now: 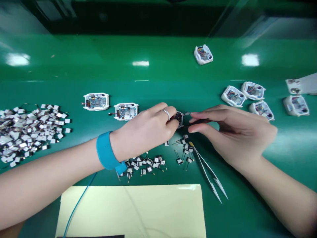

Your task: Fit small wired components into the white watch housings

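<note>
Head view: small circuit module [179, 119] pinched in the left hand's [143, 127] fingertips, above the green bench [99, 56]. Right hand [230, 132], thumb and forefinger pressed on a dark slender item [196, 121], meets it. Tweezers [206, 167] and loose connector pieces [146, 167] lie below.

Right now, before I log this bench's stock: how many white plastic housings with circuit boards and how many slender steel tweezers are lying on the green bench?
White plastic housings with circuit boards: 7
Slender steel tweezers: 1
Total: 8
</note>
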Action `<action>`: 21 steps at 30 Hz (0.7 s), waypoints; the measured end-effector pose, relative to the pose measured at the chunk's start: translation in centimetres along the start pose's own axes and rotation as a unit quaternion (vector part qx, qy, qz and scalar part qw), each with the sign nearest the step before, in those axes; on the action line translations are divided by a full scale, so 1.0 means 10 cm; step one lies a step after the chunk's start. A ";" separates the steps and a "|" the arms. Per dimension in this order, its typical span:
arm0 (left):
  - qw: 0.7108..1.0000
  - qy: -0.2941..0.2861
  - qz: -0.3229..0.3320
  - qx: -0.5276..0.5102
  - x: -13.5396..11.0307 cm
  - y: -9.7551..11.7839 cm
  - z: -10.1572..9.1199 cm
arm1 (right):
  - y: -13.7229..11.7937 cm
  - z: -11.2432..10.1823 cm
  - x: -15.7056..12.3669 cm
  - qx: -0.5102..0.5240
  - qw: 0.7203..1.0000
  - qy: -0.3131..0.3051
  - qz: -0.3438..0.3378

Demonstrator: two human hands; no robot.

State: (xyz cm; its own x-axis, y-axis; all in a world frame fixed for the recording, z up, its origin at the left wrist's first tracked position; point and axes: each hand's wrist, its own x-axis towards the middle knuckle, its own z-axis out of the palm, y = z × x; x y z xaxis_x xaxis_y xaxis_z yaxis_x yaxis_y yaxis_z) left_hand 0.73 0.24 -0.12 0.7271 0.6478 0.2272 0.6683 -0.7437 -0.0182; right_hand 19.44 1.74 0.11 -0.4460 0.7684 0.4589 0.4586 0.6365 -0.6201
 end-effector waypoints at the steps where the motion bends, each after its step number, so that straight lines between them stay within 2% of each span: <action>1: 1.000 -0.002 0.000 0.000 0.00 0.00 0.00 | 0.01 0.00 0.00 0.006 1.000 0.006 0.016; 2: 1.000 -0.004 0.000 0.000 0.00 0.00 0.00 | 0.02 0.00 0.01 0.011 1.000 0.011 0.020; 4: 1.000 -0.004 -0.002 0.004 0.00 0.00 0.00 | 0.04 -0.02 0.01 0.005 1.000 0.006 -0.020; 6: 1.000 -0.002 0.000 0.011 0.01 0.00 0.00 | 0.06 -0.04 0.00 -0.028 0.997 -0.031 -0.071; 8: 1.000 0.000 0.002 0.017 0.01 0.00 0.00 | 0.08 -0.06 -0.01 -0.054 0.992 -0.068 -0.089; 12: 1.000 0.008 0.000 0.014 0.01 0.01 0.00 | 0.12 -0.07 -0.02 -0.036 0.995 -0.082 -0.039; 18: 1.000 0.008 -0.016 0.000 0.00 0.01 0.01 | 0.15 -0.03 -0.02 0.058 0.998 -0.015 0.009; 21: 1.000 -0.001 -0.019 -0.008 0.01 0.01 0.01 | 0.11 -0.02 -0.03 0.094 0.995 -0.012 0.027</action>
State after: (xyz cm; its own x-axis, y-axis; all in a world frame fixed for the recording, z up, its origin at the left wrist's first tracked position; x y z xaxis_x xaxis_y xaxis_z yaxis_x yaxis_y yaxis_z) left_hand 0.85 0.22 -0.16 0.7022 0.6753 0.2257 0.6922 -0.7217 0.0060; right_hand 20.21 2.24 -0.55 -0.4433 0.7980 0.4082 0.3315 0.5691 -0.7524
